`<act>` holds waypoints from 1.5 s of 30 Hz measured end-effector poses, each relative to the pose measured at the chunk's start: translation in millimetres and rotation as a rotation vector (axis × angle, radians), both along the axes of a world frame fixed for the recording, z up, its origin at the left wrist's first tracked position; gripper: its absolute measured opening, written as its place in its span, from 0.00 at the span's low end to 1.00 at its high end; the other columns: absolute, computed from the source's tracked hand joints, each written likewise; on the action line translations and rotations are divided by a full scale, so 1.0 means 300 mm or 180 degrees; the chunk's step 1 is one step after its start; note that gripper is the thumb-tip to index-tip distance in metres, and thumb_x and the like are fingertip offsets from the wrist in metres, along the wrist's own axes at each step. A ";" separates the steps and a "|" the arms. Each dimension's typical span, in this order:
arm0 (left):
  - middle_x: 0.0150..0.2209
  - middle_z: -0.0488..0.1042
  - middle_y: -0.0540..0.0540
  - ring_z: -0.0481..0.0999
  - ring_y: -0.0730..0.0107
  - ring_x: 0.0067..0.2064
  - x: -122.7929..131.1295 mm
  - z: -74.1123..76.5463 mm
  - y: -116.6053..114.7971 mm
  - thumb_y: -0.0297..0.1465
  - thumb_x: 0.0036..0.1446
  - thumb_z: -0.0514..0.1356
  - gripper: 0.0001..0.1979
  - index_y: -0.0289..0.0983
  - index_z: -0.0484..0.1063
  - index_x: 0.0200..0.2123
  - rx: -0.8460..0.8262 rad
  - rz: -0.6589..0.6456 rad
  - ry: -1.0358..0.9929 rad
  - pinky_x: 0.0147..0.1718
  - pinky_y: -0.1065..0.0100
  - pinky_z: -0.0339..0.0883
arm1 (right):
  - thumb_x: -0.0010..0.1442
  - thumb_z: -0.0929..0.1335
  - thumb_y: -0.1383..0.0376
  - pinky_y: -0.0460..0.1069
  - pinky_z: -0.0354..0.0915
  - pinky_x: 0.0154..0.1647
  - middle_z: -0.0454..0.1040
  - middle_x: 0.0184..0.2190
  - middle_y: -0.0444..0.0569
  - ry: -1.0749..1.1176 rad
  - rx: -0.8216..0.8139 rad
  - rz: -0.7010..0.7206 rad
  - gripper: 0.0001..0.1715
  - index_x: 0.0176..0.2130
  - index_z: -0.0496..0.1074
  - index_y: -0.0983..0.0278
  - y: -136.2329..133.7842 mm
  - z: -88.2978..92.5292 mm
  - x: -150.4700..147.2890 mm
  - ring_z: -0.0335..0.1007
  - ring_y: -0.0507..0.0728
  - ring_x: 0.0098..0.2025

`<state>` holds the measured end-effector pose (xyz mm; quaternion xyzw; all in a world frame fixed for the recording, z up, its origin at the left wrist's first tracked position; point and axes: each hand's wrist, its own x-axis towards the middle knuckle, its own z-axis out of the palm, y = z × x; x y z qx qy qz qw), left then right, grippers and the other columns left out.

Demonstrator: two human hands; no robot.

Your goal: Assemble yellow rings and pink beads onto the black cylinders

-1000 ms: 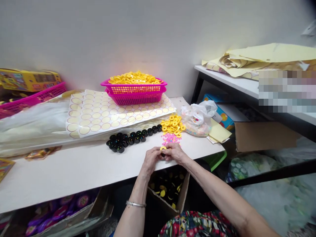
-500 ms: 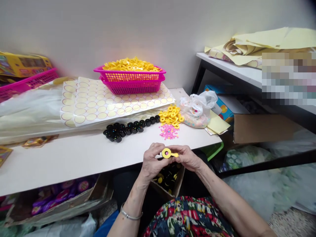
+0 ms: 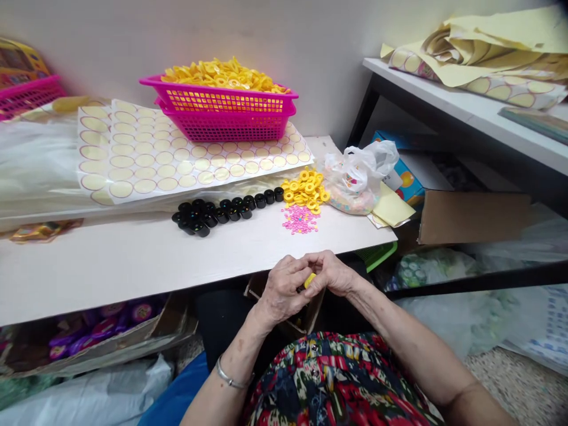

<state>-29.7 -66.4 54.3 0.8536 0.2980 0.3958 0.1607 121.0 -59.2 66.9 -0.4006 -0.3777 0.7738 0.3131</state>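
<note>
Head view: just below the desk (image 3: pixel 133 266) edge at lower centre, the left hand (image 3: pixel 284 290) and right hand (image 3: pixel 332 275) met, fingers pinching a small yellow plastic piece (image 3: pixel 309 280). It looked light, stiff and slick, best gripped by its rim.

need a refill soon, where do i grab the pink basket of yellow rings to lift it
Grip the pink basket by its flared top rim at both short ends, one hand from each side. It is heaped with yellow rings and its mesh walls slope inward, so the rim gives the surest hold.
</note>
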 end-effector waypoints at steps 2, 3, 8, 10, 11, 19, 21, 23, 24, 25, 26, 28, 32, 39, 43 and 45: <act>0.25 0.71 0.45 0.65 0.70 0.28 -0.003 -0.022 -0.015 0.29 0.52 0.55 0.05 0.36 0.70 0.26 0.0036 0.0003 -0.0075 0.29 0.66 0.59 | 0.24 0.75 0.74 0.46 0.63 0.27 0.73 0.22 0.43 -0.0003 -0.0065 -0.0309 0.25 0.30 0.75 0.69 -0.029 -0.029 -0.016 0.67 0.51 0.25; 0.25 0.71 0.45 0.65 0.70 0.28 -0.006 -0.035 -0.028 0.27 0.51 0.55 0.05 0.36 0.70 0.26 0.0015 0.0020 -0.0107 0.29 0.66 0.59 | 0.26 0.75 0.74 0.46 0.63 0.28 0.74 0.23 0.44 0.0007 -0.0105 -0.0418 0.25 0.31 0.75 0.69 -0.048 -0.045 -0.023 0.67 0.51 0.25; 0.25 0.70 0.46 0.64 0.70 0.28 -0.015 -0.110 -0.127 0.24 0.49 0.54 0.05 0.36 0.70 0.26 -0.0413 0.0067 -0.0136 0.28 0.66 0.60 | 0.32 0.75 0.72 0.45 0.61 0.30 0.74 0.26 0.44 0.0051 -0.0450 0.0024 0.24 0.35 0.75 0.69 -0.139 -0.105 -0.030 0.67 0.50 0.28; 0.24 0.69 0.46 0.64 0.70 0.28 -0.013 -0.131 -0.160 0.25 0.49 0.54 0.05 0.36 0.70 0.26 -0.0468 0.0095 -0.0135 0.28 0.66 0.60 | 0.30 0.75 0.73 0.44 0.60 0.29 0.73 0.25 0.43 -0.0089 -0.0500 0.0204 0.23 0.32 0.75 0.69 -0.154 -0.116 -0.023 0.66 0.49 0.27; 0.24 0.69 0.46 0.64 0.70 0.28 -0.011 -0.137 -0.170 0.25 0.49 0.55 0.05 0.36 0.70 0.27 -0.0473 0.0117 -0.0136 0.27 0.66 0.61 | 0.29 0.75 0.73 0.44 0.60 0.29 0.72 0.24 0.42 -0.0159 -0.0503 0.0244 0.23 0.31 0.74 0.69 -0.156 -0.119 -0.019 0.65 0.49 0.27; 0.26 0.70 0.45 0.62 0.70 0.28 -0.007 -0.147 -0.181 0.24 0.48 0.55 0.06 0.35 0.71 0.28 -0.0464 0.0029 -0.0272 0.28 0.66 0.60 | 0.29 0.76 0.72 0.44 0.58 0.28 0.70 0.22 0.40 -0.0079 -0.0395 0.0238 0.22 0.30 0.72 0.68 -0.164 -0.142 -0.012 0.63 0.48 0.26; 0.25 0.70 0.45 0.62 0.70 0.28 -0.007 -0.154 -0.179 0.23 0.48 0.54 0.06 0.36 0.71 0.28 -0.0458 0.0055 -0.0281 0.28 0.66 0.60 | 0.30 0.76 0.71 0.45 0.60 0.30 0.71 0.23 0.41 -0.0033 -0.0375 0.0050 0.22 0.31 0.73 0.68 -0.175 -0.154 -0.021 0.64 0.49 0.26; 0.26 0.71 0.46 0.63 0.70 0.28 -0.008 -0.161 -0.175 0.23 0.48 0.54 0.07 0.36 0.71 0.27 -0.0531 0.0130 -0.0326 0.28 0.66 0.61 | 0.31 0.76 0.70 0.45 0.61 0.30 0.72 0.24 0.41 -0.0107 -0.0346 -0.0176 0.21 0.31 0.74 0.68 -0.183 -0.164 -0.029 0.65 0.50 0.26; 0.26 0.72 0.45 0.64 0.70 0.28 -0.009 -0.164 -0.172 0.23 0.47 0.54 0.07 0.36 0.72 0.28 -0.0595 0.0159 -0.0358 0.29 0.66 0.61 | 0.32 0.75 0.69 0.46 0.61 0.30 0.72 0.25 0.42 -0.0151 -0.0330 -0.0244 0.21 0.32 0.74 0.68 -0.185 -0.167 -0.030 0.65 0.50 0.27; 0.27 0.72 0.45 0.65 0.70 0.28 -0.011 -0.165 -0.169 0.24 0.47 0.55 0.07 0.36 0.72 0.28 -0.0664 0.0168 -0.0383 0.29 0.66 0.61 | 0.33 0.75 0.69 0.45 0.61 0.31 0.73 0.26 0.42 -0.0175 -0.0319 -0.0257 0.22 0.33 0.74 0.68 -0.187 -0.169 -0.030 0.65 0.50 0.27; 0.28 0.73 0.45 0.65 0.70 0.29 -0.012 -0.164 -0.166 0.25 0.48 0.56 0.06 0.36 0.72 0.28 -0.0727 0.0155 -0.0397 0.29 0.66 0.61 | 0.33 0.75 0.70 0.45 0.61 0.31 0.73 0.26 0.42 -0.0169 -0.0312 -0.0210 0.23 0.34 0.75 0.68 -0.188 -0.170 -0.026 0.65 0.50 0.28; 0.30 0.73 0.44 0.65 0.70 0.29 -0.015 -0.160 -0.161 0.29 0.49 0.58 0.04 0.35 0.72 0.28 -0.0820 0.0073 -0.0412 0.30 0.65 0.61 | 0.32 0.75 0.71 0.45 0.60 0.32 0.73 0.28 0.42 -0.0089 -0.0320 -0.0047 0.27 0.37 0.74 0.68 -0.188 -0.171 -0.014 0.66 0.50 0.29; 0.29 0.73 0.44 0.65 0.70 0.29 -0.015 -0.155 -0.160 0.34 0.50 0.60 0.07 0.35 0.72 0.29 -0.0879 -0.0021 -0.0435 0.30 0.66 0.60 | 0.32 0.75 0.71 0.44 0.60 0.34 0.72 0.30 0.43 0.0090 -0.0386 0.0172 0.29 0.39 0.73 0.68 -0.188 -0.168 0.018 0.66 0.50 0.32; 0.28 0.71 0.45 0.63 0.70 0.30 -0.004 -0.170 -0.175 0.23 0.46 0.56 0.05 0.35 0.71 0.29 -0.0751 0.0004 -0.0292 0.29 0.66 0.60 | 0.36 0.75 0.69 0.44 0.59 0.32 0.71 0.29 0.42 -0.0058 -0.0304 0.0327 0.24 0.37 0.72 0.68 -0.176 -0.162 0.019 0.64 0.49 0.31; 0.25 0.68 0.45 0.62 0.69 0.29 0.008 -0.180 -0.202 0.22 0.46 0.54 0.05 0.34 0.69 0.26 -0.0430 0.0071 -0.0071 0.28 0.66 0.58 | 0.36 0.75 0.69 0.44 0.58 0.32 0.70 0.28 0.41 -0.0171 -0.0212 0.0819 0.21 0.34 0.72 0.68 -0.173 -0.178 0.022 0.63 0.49 0.30; 0.24 0.67 0.46 0.61 0.69 0.28 0.015 -0.187 -0.219 0.23 0.47 0.54 0.04 0.34 0.68 0.25 -0.0329 0.0042 0.0029 0.28 0.66 0.57 | 0.33 0.75 0.70 0.43 0.58 0.30 0.70 0.26 0.40 -0.0246 -0.0265 0.0945 0.22 0.33 0.72 0.68 -0.182 -0.187 0.026 0.62 0.49 0.28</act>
